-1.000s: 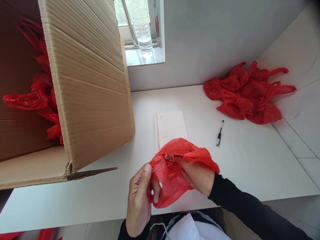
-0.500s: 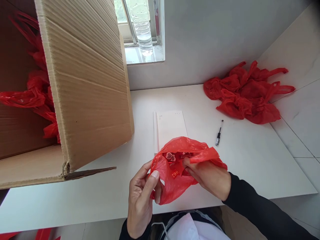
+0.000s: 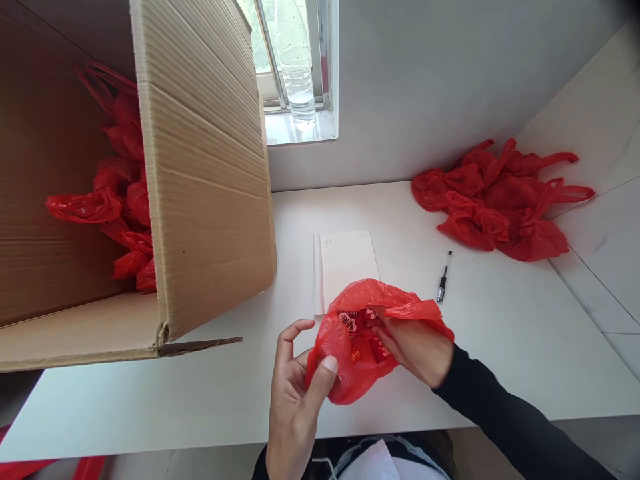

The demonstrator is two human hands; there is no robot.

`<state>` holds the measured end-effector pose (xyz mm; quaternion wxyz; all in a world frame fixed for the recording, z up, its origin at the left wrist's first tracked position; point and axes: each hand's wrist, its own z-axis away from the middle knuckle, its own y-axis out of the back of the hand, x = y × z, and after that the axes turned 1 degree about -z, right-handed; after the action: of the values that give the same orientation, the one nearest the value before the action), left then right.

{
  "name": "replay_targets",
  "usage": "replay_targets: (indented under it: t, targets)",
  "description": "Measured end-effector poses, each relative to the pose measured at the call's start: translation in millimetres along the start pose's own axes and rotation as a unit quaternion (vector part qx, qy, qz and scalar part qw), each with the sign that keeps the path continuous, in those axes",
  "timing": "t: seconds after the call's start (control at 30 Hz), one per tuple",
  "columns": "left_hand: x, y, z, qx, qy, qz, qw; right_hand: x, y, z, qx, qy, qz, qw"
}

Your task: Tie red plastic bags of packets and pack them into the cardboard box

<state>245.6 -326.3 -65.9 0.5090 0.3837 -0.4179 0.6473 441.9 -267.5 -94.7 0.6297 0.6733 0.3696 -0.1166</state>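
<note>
A red plastic bag (image 3: 345, 373) hangs open between my hands over the front of the white table. My left hand (image 3: 300, 393) grips its left side, thumb on the near face and index finger raised off the plastic. My right hand (image 3: 415, 347) reaches inside through the mouth; its fingertips touch the red packets (image 3: 347, 321) with white and gold characters, and are partly hidden, so whether they hold one I cannot make out. Behind the bag lies a white notebook (image 3: 350, 257), its lower part covered by the bag.
At the left stands a large open cardboard box (image 3: 215, 187) with several red bags (image 3: 125, 193) inside. Tied red bags (image 3: 500, 200) lie in the back right corner. A black pen (image 3: 443, 280) rests right of the notebook, and a water bottle (image 3: 299, 80) stands on the window sill.
My right hand has shifted slightly within the bag and more of the packets shows. My left index finger has lifted from the plastic. The view has moved a little to the left.
</note>
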Motion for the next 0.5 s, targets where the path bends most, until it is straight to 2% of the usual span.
replay_targets:
  t: [0.07, 0.13, 0.17, 0.23, 0.33, 0.43, 0.5]
  targets:
    - [4, -3.7, 9, 0.048, -0.027, -0.056, 0.997, -8, 20, 9, -0.001, 0.02, 0.014, 1.0]
    - [8, -6.2, 19, 0.093, -0.082, -0.126, 0.984, -13, 38, 15, 0.058, 0.033, 0.051, 0.996]
    - [9, -6.4, 22, 0.101, -0.124, -0.156, 0.975, -13, 45, 16, 0.1, 0.035, 0.087, 0.991]
    - [11, -4.5, 25, 0.081, -0.213, -0.206, 0.951, -6, 52, 17, 0.157, 0.029, 0.175, 0.971]
    - [13, 4.4, 21, 0.031, -0.305, -0.272, 0.912, 18, 52, 19, 0.137, 0.007, 0.236, 0.962]
    - [16, 16.2, 16, 0.03, -0.34, -0.307, 0.888, 37, 49, 25, 0.091, 0.016, 0.158, 0.983]
    - [20, 20.3, 16, 0.011, -0.352, -0.287, 0.891, 36, 50, 24, 0.103, 0.064, 0.088, 0.989]
